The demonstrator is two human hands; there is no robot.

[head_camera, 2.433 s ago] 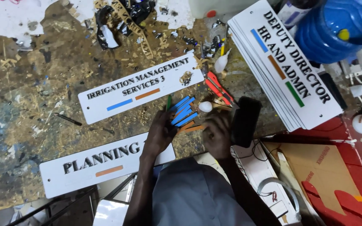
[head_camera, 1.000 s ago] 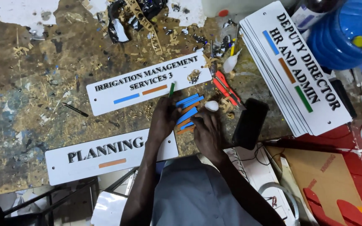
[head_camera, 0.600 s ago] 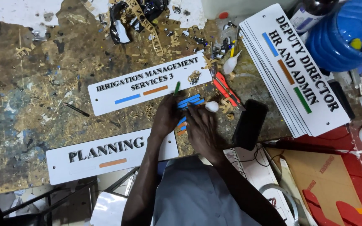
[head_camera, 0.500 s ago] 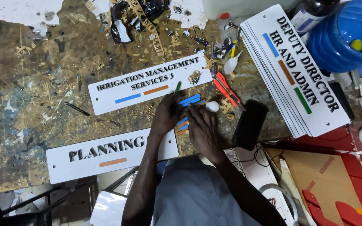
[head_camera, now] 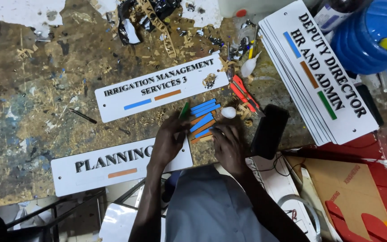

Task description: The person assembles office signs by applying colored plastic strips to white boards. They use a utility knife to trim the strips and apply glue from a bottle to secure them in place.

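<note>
Colour strips (head_camera: 204, 117): small pile on the worn workbench (head_camera: 36, 112) between both hands; long axes run lower-left to upper-right.
Count: about four blue and two orange strips visible; one green strip (head_camera: 184, 110); two single white nameplates (head_camera: 160, 88) (head_camera: 113, 165); one stack of nameplates (head_camera: 319, 71).
Left hand (head_camera: 169, 143): fingers loosely curled, tips touching pile's left edge.
Right hand (head_camera: 228, 144): partly closed, fingertips on pile's right edge; grip uncertain.

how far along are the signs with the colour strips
Done, by the look of it: the upper sign carries a blue and an orange strip, and the stack at right shows blue, orange and green. In hand: the left hand and right hand are sorting loose blue and orange strips. Left: the lower sign shows only an orange strip.
</note>
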